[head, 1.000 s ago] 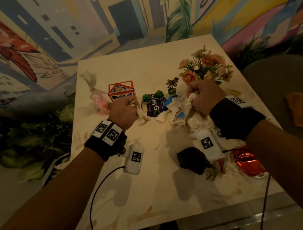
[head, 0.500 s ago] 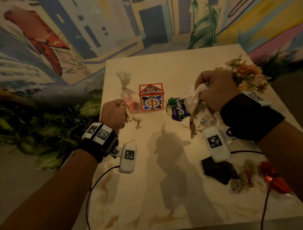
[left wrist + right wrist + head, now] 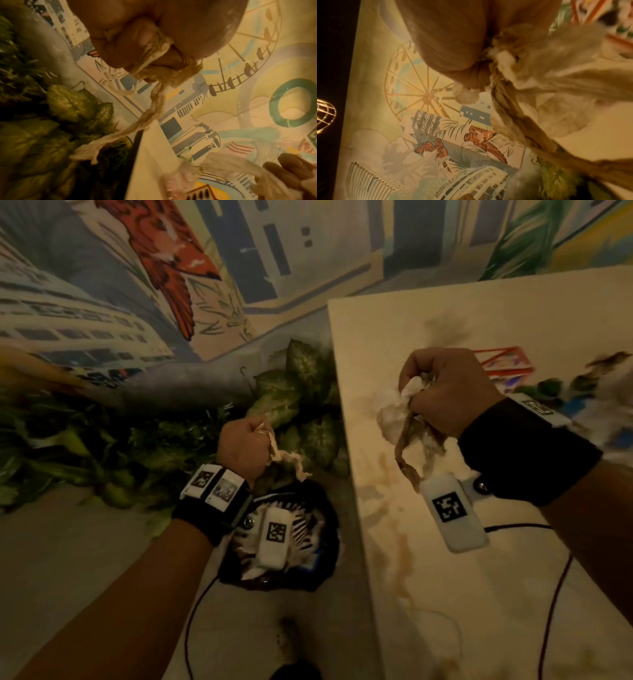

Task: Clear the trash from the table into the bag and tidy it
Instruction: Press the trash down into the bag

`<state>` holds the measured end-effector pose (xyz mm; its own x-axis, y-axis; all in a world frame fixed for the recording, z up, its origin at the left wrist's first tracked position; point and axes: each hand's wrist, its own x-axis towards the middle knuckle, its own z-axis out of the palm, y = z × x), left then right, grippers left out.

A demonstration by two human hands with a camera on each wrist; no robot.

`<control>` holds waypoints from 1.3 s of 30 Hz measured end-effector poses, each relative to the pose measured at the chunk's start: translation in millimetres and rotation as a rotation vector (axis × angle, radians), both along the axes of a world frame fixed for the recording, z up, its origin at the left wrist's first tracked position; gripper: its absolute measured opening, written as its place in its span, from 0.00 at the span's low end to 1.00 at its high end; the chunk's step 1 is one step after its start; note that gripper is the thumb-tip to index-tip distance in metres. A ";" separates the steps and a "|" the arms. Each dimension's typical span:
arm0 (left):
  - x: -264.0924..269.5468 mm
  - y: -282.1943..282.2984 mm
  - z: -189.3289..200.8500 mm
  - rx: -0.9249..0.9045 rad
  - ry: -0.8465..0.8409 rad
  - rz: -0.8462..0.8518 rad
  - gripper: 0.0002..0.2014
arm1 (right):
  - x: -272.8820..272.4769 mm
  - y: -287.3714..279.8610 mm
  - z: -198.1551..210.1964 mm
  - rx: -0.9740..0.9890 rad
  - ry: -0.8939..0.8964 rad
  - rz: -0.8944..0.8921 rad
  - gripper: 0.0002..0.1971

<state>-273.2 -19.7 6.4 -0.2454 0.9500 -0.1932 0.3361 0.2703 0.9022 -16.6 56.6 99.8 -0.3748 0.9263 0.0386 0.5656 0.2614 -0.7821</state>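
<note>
My left hand (image 3: 244, 445) hangs off the table's left side, just above the black trash bag (image 3: 325, 556) on the floor, and grips a twisted beige paper strip (image 3: 289, 460) that dangles down (image 3: 154, 105). My right hand (image 3: 445, 392) is a fist over the cream table (image 3: 428, 594) near its left edge. It clutches crumpled white tissue (image 3: 394, 412) and a brown twisted paper strip (image 3: 407, 460), seen close in the right wrist view as tissue (image 3: 565, 75) and strip (image 3: 518, 121). The bag's mouth shows white and striped trash inside.
Green leafy plants (image 3: 291, 392) line the floor by the muralled wall (image 3: 171, 268) left of the table. A red-framed decorated box (image 3: 507, 364) stands on the table behind my right hand. Blurred small plants and litter (image 3: 582, 392) lie at the far right. Cables trail from both wrists.
Both hands have swung left with their trash. My left hand left the table and now hangs above the bag; my right hand moved from the table's middle to its left edge.
</note>
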 end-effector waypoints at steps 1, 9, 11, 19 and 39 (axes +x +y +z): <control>-17.4 -7.5 -7.6 0.055 0.176 0.093 0.09 | -23.5 -7.8 -6.4 -0.019 0.003 0.005 0.16; -107.8 -58.4 -65.2 -0.205 0.262 0.233 0.10 | -151.9 -53.5 -78.2 -0.246 -0.033 0.018 0.19; -114.6 -64.3 -81.7 -0.252 0.271 0.238 0.11 | -165.4 -59.6 -96.8 -0.307 -0.038 0.002 0.19; -114.0 -67.8 -150.7 -0.455 0.269 0.267 0.11 | -191.5 -62.0 -176.2 -0.492 0.053 -0.167 0.17; -104.2 -79.9 -467.1 -0.850 0.308 -0.025 0.52 | -217.6 -81.9 -422.7 -0.842 -0.377 -0.065 0.11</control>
<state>-377.4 -99.6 -460.7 -0.3835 0.5223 -0.7616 0.5446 0.7940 0.2703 -234.2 -25.3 -323.0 -0.1720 0.6128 -0.7713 0.8150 -0.3513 -0.4608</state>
